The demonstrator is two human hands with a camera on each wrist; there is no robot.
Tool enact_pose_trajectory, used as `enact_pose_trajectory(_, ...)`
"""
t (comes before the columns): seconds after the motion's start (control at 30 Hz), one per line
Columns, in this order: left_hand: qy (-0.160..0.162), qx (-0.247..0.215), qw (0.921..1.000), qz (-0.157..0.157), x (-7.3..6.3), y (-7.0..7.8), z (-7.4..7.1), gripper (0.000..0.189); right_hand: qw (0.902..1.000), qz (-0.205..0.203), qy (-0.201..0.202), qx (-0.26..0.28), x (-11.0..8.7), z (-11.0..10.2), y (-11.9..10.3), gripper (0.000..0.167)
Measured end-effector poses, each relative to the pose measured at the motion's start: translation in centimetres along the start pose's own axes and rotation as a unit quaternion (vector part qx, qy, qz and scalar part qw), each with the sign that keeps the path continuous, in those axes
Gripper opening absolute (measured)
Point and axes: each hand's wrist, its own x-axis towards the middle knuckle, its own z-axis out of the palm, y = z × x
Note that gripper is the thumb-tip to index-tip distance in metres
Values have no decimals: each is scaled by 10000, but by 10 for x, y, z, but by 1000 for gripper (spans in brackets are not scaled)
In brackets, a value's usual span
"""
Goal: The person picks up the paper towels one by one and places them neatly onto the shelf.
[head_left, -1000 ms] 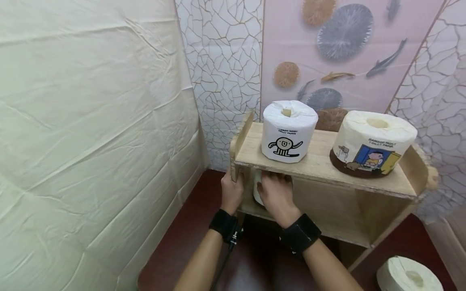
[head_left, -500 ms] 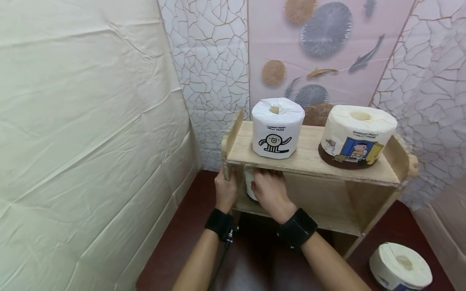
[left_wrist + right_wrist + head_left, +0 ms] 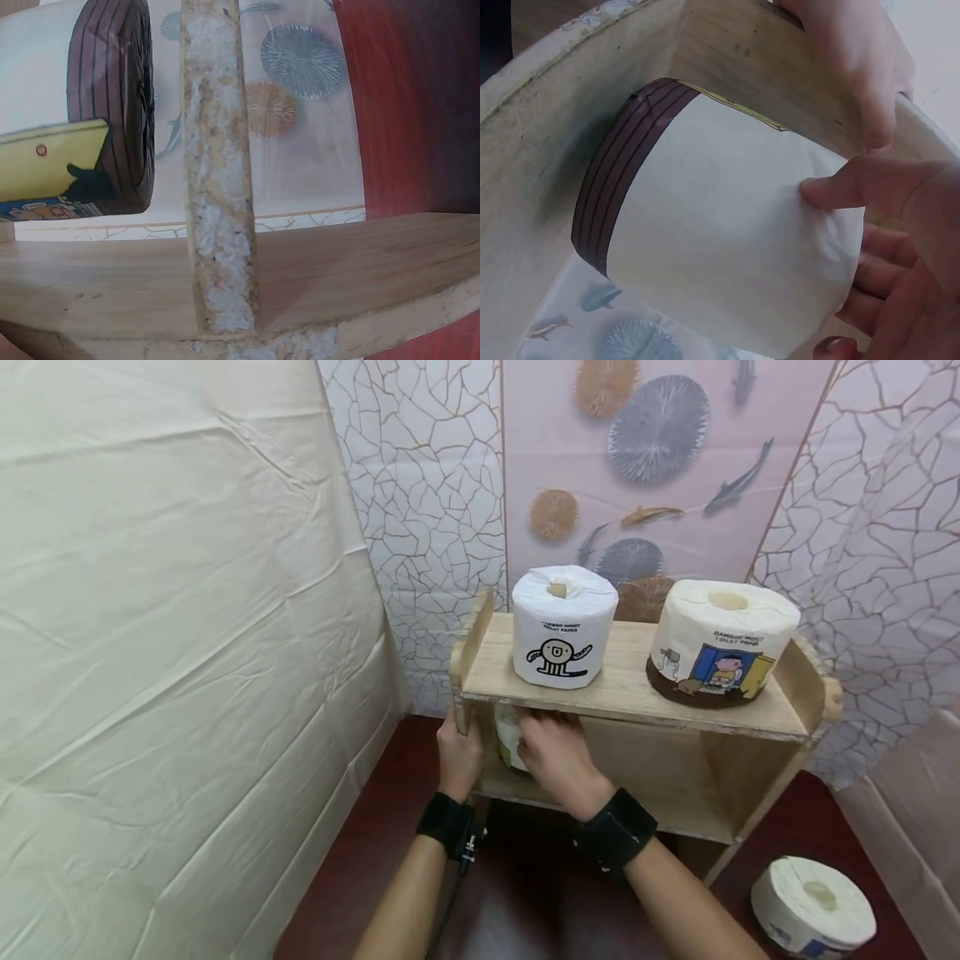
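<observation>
My left hand (image 3: 459, 756) grips the front edge of the left side panel (image 3: 471, 647) of a small wooden shelf, thumb on the inner face in the right wrist view. Under the top board, my right hand (image 3: 558, 762) holds a wrapped toilet roll (image 3: 712, 210), thumb on one side and fingers at its top end. That roll stands inside the left of the lower compartment, mostly hidden by the hand and board in the head view. Its brown striped base and yellow print show in the left wrist view.
On the top board (image 3: 630, 702) stand a white toilet roll (image 3: 562, 631) at left and a cream toilet roll (image 3: 720, 643) at right. Another roll (image 3: 813, 906) is on the dark red surface (image 3: 360, 860) at front right. A cloth-covered wall (image 3: 187, 652) rises at left.
The head view has shifted, so the shelf appears further left. The held roll has turned slightly, bringing yellow print into sight at its left. Both hands keep their places.
</observation>
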Motion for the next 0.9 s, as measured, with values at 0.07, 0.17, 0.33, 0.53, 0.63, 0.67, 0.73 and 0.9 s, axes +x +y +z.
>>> enact_pose_trajectory(0.07,5,-3,10000,-21,0,0,-1,42,9995,-35,-197,243,0,-2,2,41)
enact_pose_trajectory(0.17,14,5,10000,-41,-1,0,-2,41,9964,-32,-512,676,-1,-4,5,52)
enact_pose_trajectory(0.33,-38,18,10000,-47,-1,-1,-1,45,9930,34,-695,953,-4,-6,11,59)
enact_pose_trajectory(0.53,-55,-73,9999,42,-2,-2,0,47,9900,57,-826,1141,-5,-7,18,37)
enact_pose_trajectory(0.63,-43,-120,9999,22,-2,-2,1,47,9800,113,-1106,1648,-5,-9,21,31)
enact_pose_trajectory(0.67,-37,-95,9999,26,-1,-2,1,48,9772,143,-1167,1769,-5,-10,22,31)
enact_pose_trajectory(0.73,-26,-72,10000,45,-1,-2,1,47,9725,143,-1231,1970,-6,-10,25,31)
enact_pose_trajectory(0.9,-11,-70,9999,93,0,-2,1,44,9792,-259,-967,1762,-7,-8,29,48)
